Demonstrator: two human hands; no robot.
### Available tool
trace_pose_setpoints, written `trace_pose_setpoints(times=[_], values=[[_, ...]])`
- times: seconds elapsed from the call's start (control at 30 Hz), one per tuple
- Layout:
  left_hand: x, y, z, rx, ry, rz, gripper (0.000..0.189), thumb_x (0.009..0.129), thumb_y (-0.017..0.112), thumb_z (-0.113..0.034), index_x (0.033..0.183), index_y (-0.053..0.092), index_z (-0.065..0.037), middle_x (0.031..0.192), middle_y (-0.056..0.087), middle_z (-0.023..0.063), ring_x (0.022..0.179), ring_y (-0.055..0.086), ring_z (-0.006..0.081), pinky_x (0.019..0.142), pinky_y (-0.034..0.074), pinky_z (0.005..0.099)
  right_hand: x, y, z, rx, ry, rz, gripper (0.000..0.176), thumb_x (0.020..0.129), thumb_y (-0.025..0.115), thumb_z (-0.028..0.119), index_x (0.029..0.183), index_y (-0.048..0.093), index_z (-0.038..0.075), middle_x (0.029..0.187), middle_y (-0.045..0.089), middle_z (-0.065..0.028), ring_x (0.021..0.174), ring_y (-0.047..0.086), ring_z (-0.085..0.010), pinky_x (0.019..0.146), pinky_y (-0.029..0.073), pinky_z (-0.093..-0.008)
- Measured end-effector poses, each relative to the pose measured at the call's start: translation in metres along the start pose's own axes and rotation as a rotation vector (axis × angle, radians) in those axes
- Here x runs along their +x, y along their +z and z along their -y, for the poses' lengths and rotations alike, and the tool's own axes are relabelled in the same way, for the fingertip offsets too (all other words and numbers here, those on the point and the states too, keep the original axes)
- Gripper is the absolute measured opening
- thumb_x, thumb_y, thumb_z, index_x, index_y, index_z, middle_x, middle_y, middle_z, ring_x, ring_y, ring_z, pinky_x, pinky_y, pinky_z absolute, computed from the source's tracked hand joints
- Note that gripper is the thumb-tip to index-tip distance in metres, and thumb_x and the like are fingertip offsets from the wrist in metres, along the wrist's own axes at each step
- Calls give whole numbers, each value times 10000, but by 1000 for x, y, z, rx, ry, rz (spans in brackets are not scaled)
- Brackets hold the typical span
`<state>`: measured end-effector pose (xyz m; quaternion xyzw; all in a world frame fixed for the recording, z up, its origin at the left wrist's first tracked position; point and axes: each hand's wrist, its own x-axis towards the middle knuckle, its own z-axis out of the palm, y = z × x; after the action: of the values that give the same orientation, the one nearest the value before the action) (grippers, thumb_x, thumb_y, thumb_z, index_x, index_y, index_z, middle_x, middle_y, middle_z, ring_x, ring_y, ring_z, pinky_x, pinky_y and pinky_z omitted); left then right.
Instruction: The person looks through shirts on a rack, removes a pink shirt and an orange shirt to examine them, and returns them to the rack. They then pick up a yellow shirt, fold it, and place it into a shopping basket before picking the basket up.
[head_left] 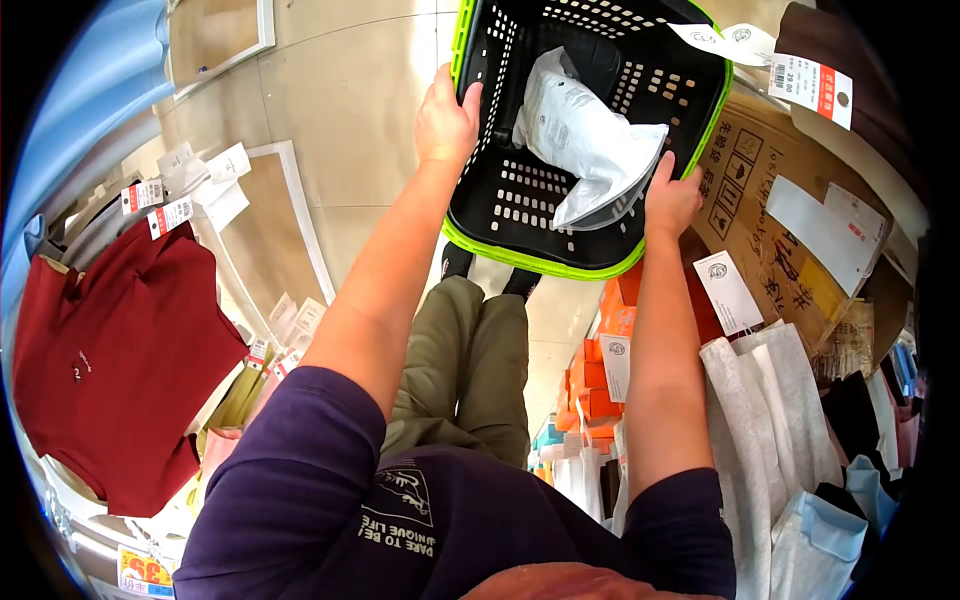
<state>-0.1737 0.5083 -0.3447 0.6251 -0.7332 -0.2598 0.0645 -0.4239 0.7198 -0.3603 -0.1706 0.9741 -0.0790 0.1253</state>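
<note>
A black shopping basket [590, 255] with a bright green rim hangs in front of me at the top of the view. My left hand [450, 120] grips its left side, fingers over the rim and the thumb inside. On the right side my right hand [674, 198] holds the rim, thumb also inward. Inside the basket lies a crumpled white plastic package [580, 125], slanting from upper left to lower right, close to my right thumb.
Dark red clothing [125, 360] with price tags hangs at the left. A cardboard box [760, 220], orange boxes [590, 385] and light grey garments [765, 430] line the right side. Tiled floor [330, 90] shows beyond my legs.
</note>
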Motion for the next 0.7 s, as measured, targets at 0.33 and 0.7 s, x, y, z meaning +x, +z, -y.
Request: trace_pose_setpoints(times=[0.33, 0.7], values=[[-15, -6, 8, -17, -59, 23, 508, 989, 632, -356, 1399, 512, -83, 1201, 684, 199, 1046, 667, 415, 888, 536, 499, -11, -4, -1, 38, -3, 16, 602, 925, 613, 527, 1199, 630, -9, 1011, 706, -312, 947, 668, -516, 846, 534, -568], [-18, -4, 10, -8, -11, 1, 422, 1007, 621, -303, 1336, 513, -62, 1088, 708, 207, 975, 681, 426, 827, 539, 498, -15, -9, 0, 101, 19, 47, 522, 929, 626, 494, 1140, 639, 17, 960, 709, -303, 899, 672, -515, 801, 536, -569]])
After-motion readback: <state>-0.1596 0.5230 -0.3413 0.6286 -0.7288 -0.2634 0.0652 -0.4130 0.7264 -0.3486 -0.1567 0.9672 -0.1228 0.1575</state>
